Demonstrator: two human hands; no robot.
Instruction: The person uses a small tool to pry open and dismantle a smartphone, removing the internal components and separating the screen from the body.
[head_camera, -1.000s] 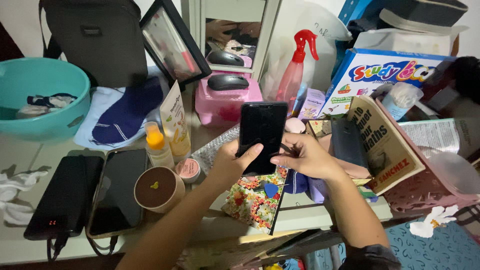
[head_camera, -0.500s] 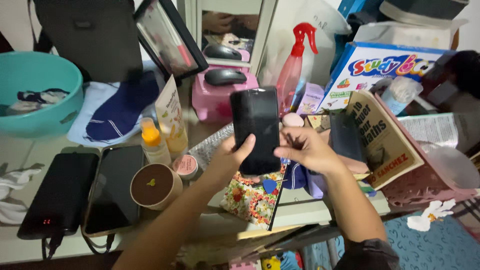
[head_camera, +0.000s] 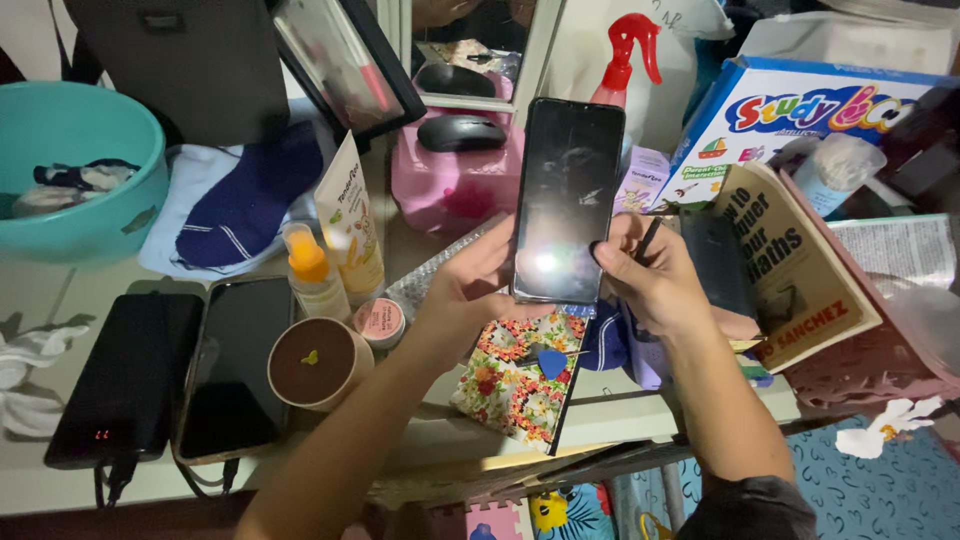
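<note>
Holding a black smartphone (head_camera: 566, 200) upright above a cluttered table (head_camera: 60, 300), both hands closed on its lower part.

The left hand (head_camera: 465, 300) clamps the phone's lower left edge; the right hand (head_camera: 650, 280) presses the lower right edge and pinches a thin dark stick – what it is cannot be told. Its dark screen shows only smears and glare. The teal basin (head_camera: 75, 180) at far left – cut off by the frame – holds crumpled cloth. A pink box (head_camera: 455, 185) behind carries a black mouse (head_camera: 460, 132). The floral notebook (head_camera: 520, 375) below is partly covered by the wrists.
</note>
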